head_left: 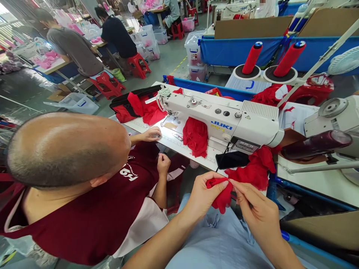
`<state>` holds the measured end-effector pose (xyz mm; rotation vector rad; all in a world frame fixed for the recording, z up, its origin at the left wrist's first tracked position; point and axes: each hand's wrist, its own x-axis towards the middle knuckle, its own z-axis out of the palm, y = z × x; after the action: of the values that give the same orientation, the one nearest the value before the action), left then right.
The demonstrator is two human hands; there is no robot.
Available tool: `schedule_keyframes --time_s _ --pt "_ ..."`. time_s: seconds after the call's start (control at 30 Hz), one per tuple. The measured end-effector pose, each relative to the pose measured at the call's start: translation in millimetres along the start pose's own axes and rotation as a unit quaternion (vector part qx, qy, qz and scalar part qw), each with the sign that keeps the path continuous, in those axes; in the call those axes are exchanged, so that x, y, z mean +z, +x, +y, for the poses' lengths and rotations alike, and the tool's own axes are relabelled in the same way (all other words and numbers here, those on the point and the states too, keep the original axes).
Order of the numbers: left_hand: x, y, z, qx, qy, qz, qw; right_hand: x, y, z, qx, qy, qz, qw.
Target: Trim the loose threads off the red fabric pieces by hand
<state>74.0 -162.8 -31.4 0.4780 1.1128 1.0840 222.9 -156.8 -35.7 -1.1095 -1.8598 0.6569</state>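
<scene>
Left hand [206, 192] and right hand [256, 205] pinch cloth [223, 200] by tabletop's [169, 141] near edge. Bag [141, 90] at left edge: red fabric [136, 104] inside.

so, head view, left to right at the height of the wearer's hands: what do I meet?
Co-worker's maroon shirt → co-worker's forearm → wearer's left hand → red cloth → wearer's right hand.

Sewing workshop, white JUKI sewing machine [204, 112], red thread cones [252, 59], workers [117, 35] seated at tables [56, 66], stacked plastic bins [147, 35]
</scene>
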Motion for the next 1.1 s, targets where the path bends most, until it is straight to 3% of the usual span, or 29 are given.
schedule_keyframes --time_s 0.13,0.27,0.37,0.57,0.63,0.67,0.73,0.8,0.87,0.97,1.1 --pt "0.8 0.3 2.1 0.012 0.003 0.005 1.0 1.3 0.8 -3.9 0.063 0.049 0.0 0.997" --pt "0.3 1.5 2.9 -0.002 -0.016 -0.005 1.0 2.0 -0.7 -3.9 0.188 0.135 -0.004 0.973" --pt "-0.2 2.0 2.2 -0.02 -0.032 -0.016 0.999 4.8 -1.7 -0.6 0.273 0.228 0.006 0.935" --pt "-0.4 3.2 1.9 -0.028 -0.04 -0.013 0.999 13.1 -2.5 4.1 0.377 0.397 0.031 0.836" --pt "-0.5 3.8 1.9 -0.027 -0.034 -0.014 0.999 13.3 -2.5 5.3 0.391 0.409 0.036 0.824" --pt "-0.5 4.0 1.7 -0.027 -0.029 -0.012 0.999 12.5 -2.5 6.0 0.386 0.397 0.033 0.832" --pt "-0.6 4.2 0.7 -0.025 -0.017 -0.007 1.0 9.4 -2.6 7.4 0.35 0.331 0.017 0.876" --pt "-0.5 4.1 -0.9 -0.018 -0.013 -0.005 1.0 5.3 -2.7 7.9 0.287 0.229 -0.001 0.93" --pt "-0.2 3.8 -2.5 -0.015 -0.014 0.0 1.0 1.9 -2.9 7.1 0.216 0.14 -0.002 0.966" --pt "1.4 3.2 -3.5 -0.019 -0.016 0.009 1.0 -0.7 -3.8 5.7 0.111 0.066 0.017 0.991" --pt "6.4 2.0 -2.2 -0.019 -0.026 0.024 0.999 -2.9 -6.9 8.2 -0.009 0.001 0.02 1.0"
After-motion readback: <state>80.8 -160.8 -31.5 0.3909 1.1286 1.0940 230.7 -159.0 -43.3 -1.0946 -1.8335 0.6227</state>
